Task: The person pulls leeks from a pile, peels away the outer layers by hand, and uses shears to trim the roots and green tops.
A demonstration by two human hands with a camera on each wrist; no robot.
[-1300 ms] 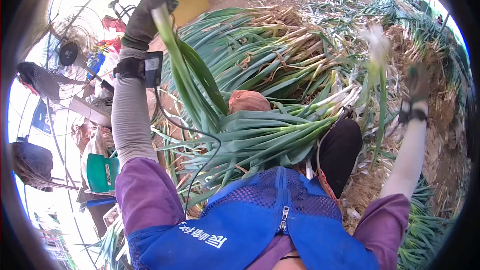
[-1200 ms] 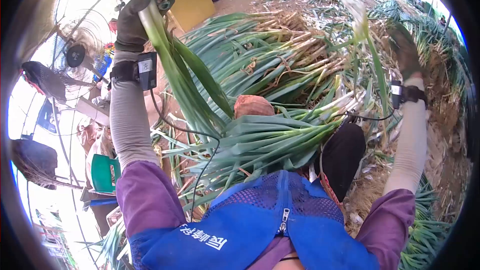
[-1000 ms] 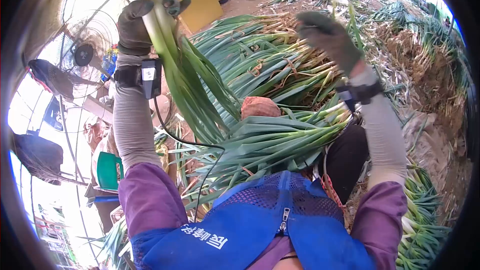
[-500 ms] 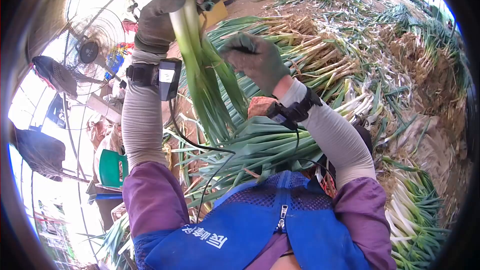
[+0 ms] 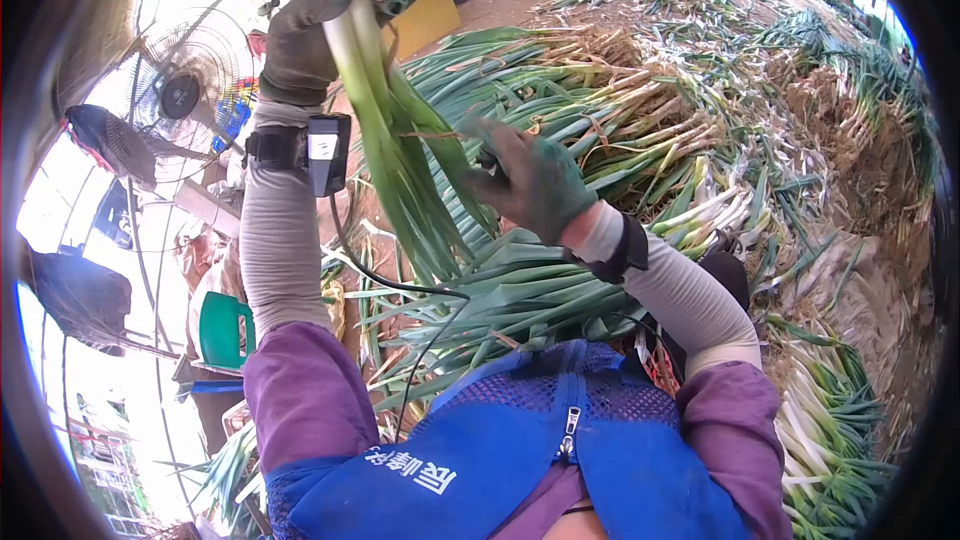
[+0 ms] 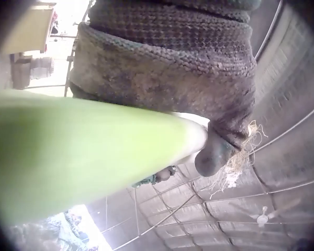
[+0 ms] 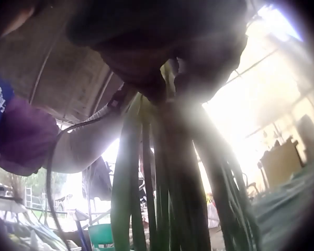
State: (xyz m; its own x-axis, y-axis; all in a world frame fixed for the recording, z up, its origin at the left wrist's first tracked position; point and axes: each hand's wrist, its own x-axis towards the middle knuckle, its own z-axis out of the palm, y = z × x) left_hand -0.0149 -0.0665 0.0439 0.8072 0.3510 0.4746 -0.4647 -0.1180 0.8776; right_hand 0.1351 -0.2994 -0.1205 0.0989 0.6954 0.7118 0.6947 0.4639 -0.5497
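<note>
My gloved left hand (image 5: 300,50) grips large green onions (image 5: 365,70) by their white stalks, held upright with the leaves hanging down. Pale roots (image 6: 243,162) stick out past the thumb in the left wrist view. Close by the hanging leaves, my gloved right hand (image 5: 540,180) has curled fingers at a thin, brownish strip of leaf (image 5: 432,134). From the right wrist, this hand is a dark shape over the leaves, with a yellowish leaf strip (image 7: 168,78) between its fingers. A trimmed bunch of green onions (image 5: 530,285) lies across my lap.
A big heap of untrimmed green onions (image 5: 560,90) lies ahead on the soil, with peeled scraps (image 5: 730,130) to its right. More white-stalked onions (image 5: 810,430) lie at my right side. A fan (image 5: 180,95) and a green plastic chair (image 5: 222,330) stand left.
At the far right, a green onion flew blurred through the air near my right hand. That hand then swept left to the leaves below my left hand, which keeps its grip.
</note>
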